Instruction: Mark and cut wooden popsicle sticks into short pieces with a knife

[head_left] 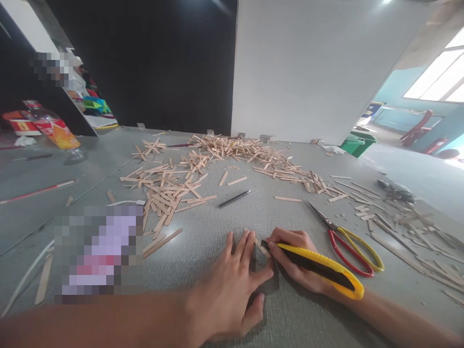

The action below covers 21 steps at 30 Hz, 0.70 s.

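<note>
My right hand (pixel 299 258) grips a yellow and black utility knife (pixel 322 268), its front end pointing left and down at the table. Under that end lies a short piece of wooden craft stick (pixel 261 249). My left hand (pixel 232 285) rests palm down with its fingers stretched out, the fingertips on or right beside the stick piece. Part of the piece is hidden by the fingers and the knife. To the right of my right hand lie scissors (pixel 350 246) with one red and one yellow handle. A dark pen (pixel 234 198) lies beyond my left hand.
Loose craft sticks (pixel 163 193) lie in heaps in an arc on the grey table (pixel 261 212). Cut strips (pixel 420 227) are scattered at right. A drink bottle (pixel 56 128) stands at far left, near a blurred purple object (pixel 105 256). A black and white panel (pixel 308 72) rises behind.
</note>
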Tool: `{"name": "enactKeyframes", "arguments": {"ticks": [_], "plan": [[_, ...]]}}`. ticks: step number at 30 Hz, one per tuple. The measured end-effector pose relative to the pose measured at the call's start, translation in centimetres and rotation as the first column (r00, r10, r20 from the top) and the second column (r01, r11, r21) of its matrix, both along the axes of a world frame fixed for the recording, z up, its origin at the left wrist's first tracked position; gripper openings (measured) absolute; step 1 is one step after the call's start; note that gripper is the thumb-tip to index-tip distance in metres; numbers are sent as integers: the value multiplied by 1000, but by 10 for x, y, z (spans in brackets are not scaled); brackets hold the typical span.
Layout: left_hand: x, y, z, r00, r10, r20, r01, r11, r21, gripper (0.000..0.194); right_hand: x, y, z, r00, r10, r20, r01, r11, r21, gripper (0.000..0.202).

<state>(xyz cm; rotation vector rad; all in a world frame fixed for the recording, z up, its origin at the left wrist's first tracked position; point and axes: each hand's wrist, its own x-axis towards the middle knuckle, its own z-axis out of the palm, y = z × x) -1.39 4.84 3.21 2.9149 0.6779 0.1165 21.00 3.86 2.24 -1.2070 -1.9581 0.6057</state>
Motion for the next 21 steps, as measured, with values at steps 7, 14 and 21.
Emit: {"name": "enactKeyframes", "arguments": {"ticks": [7,14,21], "plan": [[-2,0,-9,998,-19,59,20,1000,-9,57,-1,-3,2,996,-85,-1,85,996,-20,33],[-1,0,-8,998,-25,51,28,998,-49,50,0,1,-2,994,-102,31,103,994,-46,30],[-1,1,-4,998,-30,47,32,999,-42,52,0,1,-3,994,-105,34,107,992,-66,29]]}}
